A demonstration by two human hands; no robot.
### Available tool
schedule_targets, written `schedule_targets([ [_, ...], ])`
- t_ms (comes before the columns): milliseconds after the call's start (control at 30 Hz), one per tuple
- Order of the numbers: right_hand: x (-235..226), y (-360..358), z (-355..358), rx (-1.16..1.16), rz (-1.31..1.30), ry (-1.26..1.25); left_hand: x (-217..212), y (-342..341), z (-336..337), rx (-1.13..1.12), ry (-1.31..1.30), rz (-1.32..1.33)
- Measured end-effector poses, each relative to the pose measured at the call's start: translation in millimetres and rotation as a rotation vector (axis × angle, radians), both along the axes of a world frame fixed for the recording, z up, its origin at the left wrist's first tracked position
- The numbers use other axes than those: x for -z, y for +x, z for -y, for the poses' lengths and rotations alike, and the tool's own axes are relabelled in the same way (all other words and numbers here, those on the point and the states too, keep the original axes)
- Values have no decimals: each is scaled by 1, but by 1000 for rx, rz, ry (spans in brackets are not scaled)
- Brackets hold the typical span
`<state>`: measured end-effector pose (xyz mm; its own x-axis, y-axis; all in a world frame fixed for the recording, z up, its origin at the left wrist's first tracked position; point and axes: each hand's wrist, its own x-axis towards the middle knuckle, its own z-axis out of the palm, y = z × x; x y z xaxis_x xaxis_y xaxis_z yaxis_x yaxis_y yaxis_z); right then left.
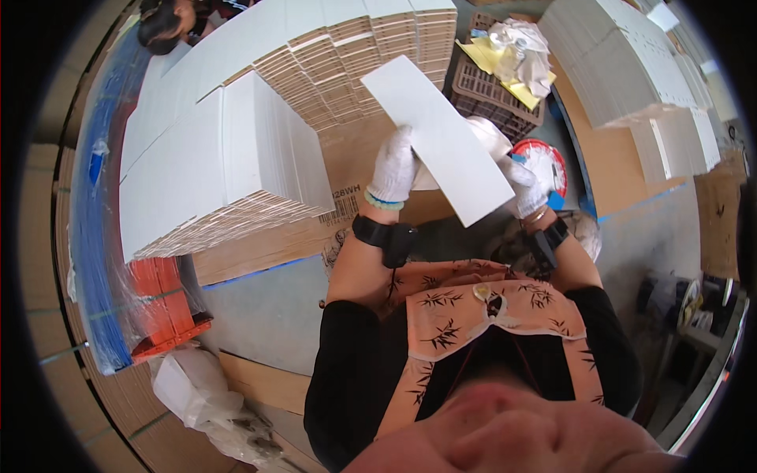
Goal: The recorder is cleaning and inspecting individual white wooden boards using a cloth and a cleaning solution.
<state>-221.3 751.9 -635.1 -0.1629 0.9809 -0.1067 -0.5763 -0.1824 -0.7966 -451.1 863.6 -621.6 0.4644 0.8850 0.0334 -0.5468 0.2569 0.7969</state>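
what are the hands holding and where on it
Both gloved hands hold one flat white cardboard sheet: the left hand on its left long edge, the right hand at its lower right end.

A: Left side? Tall stacks of flat white cartons [229, 150], blue plastic wrap [98, 236], an orange pallet [165, 303] beneath.

B: Far edge: dark plastic crate [493, 98] holding yellow and white rags [516, 55]. Right corner: more white carton stacks [623, 63] on brown cardboard sheets [615, 162].

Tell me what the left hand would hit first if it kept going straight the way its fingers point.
Probably the brown-edged stack of flat cardboard just beyond the left hand, which grips the white sheet; depth is unclear.
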Motion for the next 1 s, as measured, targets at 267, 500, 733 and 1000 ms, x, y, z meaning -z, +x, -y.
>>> schedule_targets([
  [267, 23, -4, -11, 258, -9, -247, 42, 7, -9, -82, 213, -221],
  [500, -76, 13, -27, 494, 363, 30, 60, -15, -15, -143, 669, -581],
  [733, -84, -53, -35, 228, 1461, 697, -4, 19, 9, 134, -284, 242],
  [1000, -71, -77, -75, 248, 1693, 787, 14, 21, -3, 77, -232, 152],
])
